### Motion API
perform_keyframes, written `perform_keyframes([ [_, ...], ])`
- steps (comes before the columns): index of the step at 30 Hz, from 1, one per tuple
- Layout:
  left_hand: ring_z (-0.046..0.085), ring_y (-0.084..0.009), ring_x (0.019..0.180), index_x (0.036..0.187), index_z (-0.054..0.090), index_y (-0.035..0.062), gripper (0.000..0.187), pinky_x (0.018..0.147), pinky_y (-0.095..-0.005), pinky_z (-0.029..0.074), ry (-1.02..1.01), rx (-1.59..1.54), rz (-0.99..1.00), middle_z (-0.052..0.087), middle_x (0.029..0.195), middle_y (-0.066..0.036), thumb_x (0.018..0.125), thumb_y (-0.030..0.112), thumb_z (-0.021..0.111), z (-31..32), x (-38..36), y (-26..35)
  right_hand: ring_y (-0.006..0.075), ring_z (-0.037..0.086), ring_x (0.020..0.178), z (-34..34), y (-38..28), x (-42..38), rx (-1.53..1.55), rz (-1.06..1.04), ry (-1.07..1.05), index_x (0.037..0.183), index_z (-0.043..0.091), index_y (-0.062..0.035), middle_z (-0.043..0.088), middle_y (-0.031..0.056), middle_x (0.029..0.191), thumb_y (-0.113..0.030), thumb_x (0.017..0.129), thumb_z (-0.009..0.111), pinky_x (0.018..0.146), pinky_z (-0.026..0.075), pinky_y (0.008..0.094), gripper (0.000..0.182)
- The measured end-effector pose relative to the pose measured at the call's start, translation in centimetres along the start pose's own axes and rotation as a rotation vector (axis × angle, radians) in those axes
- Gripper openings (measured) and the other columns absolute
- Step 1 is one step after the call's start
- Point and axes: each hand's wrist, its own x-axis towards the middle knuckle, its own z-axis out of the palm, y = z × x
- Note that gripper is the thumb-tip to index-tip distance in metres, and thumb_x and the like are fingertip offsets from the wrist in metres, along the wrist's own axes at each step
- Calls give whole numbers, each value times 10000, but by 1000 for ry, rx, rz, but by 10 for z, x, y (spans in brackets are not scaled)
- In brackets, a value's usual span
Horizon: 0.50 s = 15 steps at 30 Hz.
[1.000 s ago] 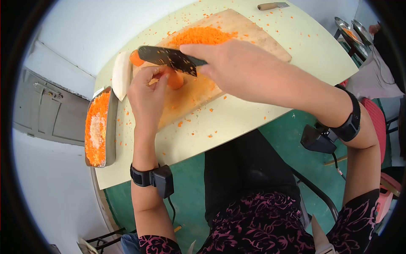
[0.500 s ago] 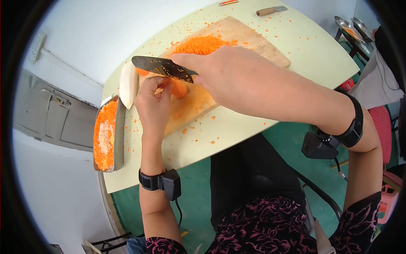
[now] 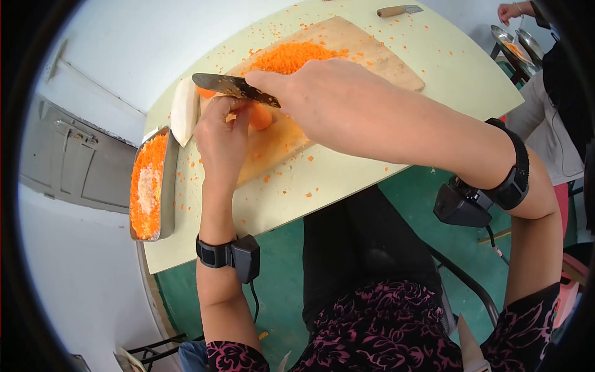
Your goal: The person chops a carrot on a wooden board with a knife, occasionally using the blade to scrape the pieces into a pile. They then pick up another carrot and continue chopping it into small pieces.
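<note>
My right hand [image 3: 316, 96] grips a knife [image 3: 230, 85] whose dark blade is speckled with orange bits. The blade points left, just above the fingers of my left hand [image 3: 220, 133]. Those fingers are curled and pinched over a carrot [image 3: 261, 116] on the wooden cutting board [image 3: 378, 62]. Orange shows on both sides of my left hand, though the fingers and blade hide the middle. Behind my hands, a heap of finely chopped carrot [image 3: 291, 57] lies on the board. A peeled white radish-like vegetable [image 3: 184, 111] rests at the board's left edge.
A metal tray [image 3: 167, 186] of chopped orange and whitish bits stands at the table's left edge. Another knife with a wooden handle [image 3: 390, 11] lies at the back. Orange scraps dot the table [image 3: 291, 204]. At upper right, another person's hand [image 3: 511, 12] is above metal bowls [image 3: 511, 46].
The view has shifted slightly, so the table sits higher and further left. Another person's hand has appeared over the bowls at upper right. My hands keep nearly the same pose on knife and carrot.
</note>
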Motion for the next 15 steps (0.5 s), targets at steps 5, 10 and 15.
perform_keyframes([
  [5,654,-243,766,872,630,-34,93,648,-310,556,-2,8,23,656,901,-116,783,-44,605,-1,-1,-3,326,575,554,4,2,1,5,-20,8,1199,488,-3,554,184,599,-31,829,497,518,439,416,371],
  [10,657,-228,789,866,643,-25,91,648,-303,540,8,-17,-40,658,896,-108,781,-32,610,0,-1,-5,321,629,726,3,-1,4,25,25,-75,979,548,30,620,168,730,-60,853,465,627,490,417,176],
  [15,659,-217,795,864,651,-15,91,648,-295,526,15,16,-21,665,894,-96,782,-19,611,0,0,-5,317,573,577,6,4,-8,-32,20,-7,1203,487,-16,558,166,608,-13,823,484,524,417,417,380],
])
